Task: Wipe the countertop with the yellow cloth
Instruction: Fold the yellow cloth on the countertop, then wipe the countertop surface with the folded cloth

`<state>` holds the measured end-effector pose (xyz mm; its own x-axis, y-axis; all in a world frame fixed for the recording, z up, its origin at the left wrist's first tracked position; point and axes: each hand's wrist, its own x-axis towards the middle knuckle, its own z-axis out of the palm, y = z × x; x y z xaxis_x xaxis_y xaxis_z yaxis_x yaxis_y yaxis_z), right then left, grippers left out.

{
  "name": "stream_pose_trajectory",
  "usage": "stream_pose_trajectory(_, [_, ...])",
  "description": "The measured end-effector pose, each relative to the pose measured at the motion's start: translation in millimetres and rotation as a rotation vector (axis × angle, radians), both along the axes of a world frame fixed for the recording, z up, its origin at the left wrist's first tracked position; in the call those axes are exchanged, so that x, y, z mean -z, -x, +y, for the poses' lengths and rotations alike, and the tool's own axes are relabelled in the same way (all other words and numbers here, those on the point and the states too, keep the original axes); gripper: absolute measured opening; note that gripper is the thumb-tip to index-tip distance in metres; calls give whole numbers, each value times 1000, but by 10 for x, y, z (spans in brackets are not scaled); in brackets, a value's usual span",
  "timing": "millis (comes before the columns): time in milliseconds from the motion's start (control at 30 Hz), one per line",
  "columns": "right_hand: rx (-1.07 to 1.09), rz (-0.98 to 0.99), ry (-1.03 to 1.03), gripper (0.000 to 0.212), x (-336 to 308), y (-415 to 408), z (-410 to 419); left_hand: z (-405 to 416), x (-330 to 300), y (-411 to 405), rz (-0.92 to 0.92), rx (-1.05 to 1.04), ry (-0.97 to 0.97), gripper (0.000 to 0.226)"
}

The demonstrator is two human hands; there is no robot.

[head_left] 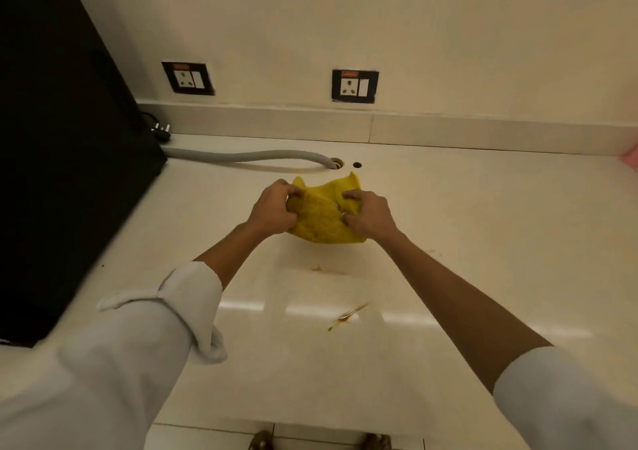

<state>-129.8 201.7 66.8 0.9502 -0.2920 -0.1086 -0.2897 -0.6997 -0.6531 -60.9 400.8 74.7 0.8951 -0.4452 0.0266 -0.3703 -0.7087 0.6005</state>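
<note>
White sleeves [145, 356] are seen nearest. Farther out, the yellow cloth [324, 215] is bunched between the left hand [272, 208] and right hand [369, 211], both pinching its edges over the countertop [483, 242]. Wiping seems not yet begun; the brown smear [347, 315] should be reached next.
</note>
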Motion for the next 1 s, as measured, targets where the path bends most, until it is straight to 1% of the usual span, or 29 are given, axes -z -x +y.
stream_pose_trajectory(167, [93, -5, 11, 52, 110, 153, 311, 250, 139, 82, -1, 47, 13, 55])
stream_pose_trajectory(267, [131, 9, 39, 51, 190, 282, 452, 373, 216, 155, 16, 85, -19, 55])
stream_pose_trajectory(367, [149, 151, 167, 55, 309, 429, 562, 529, 350, 212, 50, 112, -144, 61])
stream_pose_trajectory(433, [174, 203, 267, 59, 381, 497, 625, 660, 443, 207, 38, 87, -170, 69])
stream_pose_trajectory(467, [179, 181, 312, 59, 399, 504, 653, 739, 481, 182, 14, 59, -166, 72])
stream_pose_trajectory(533, [154, 63, 365, 56, 413, 469, 716, 935, 545, 111, -52, -2, -187, 71])
stream_pose_trajectory(600, [89, -62, 358, 51, 438, 388, 815, 1175, 617, 47, -93, -47, -253, 70])
stream_pose_trajectory(667, [17, -111, 317, 49, 505, 296, 953, 1444, 716, 3, -93, -57, -342, 69])
stream_pose_trajectory(733, [-46, -92, 325, 55, 620, 195, 1076, 1726, 825, -43, -67, -47, -434, 68])
stream_pose_trajectory(800, [-78, -37, 392, 66, 759, 92, 1129, 1986, 916, -95, -41, -31, -490, 66])
stream_pose_trajectory(900, [-74, 62, 409, 87, 964, 8, 1118, 2239, 1040, -113, -25, -15, -488, 66])
stream_pose_trajectory(1000, [-80, 78, 482, 96, 1123, -21, 1110, 2308, 1163, -81, -54, -19, -454, 67])
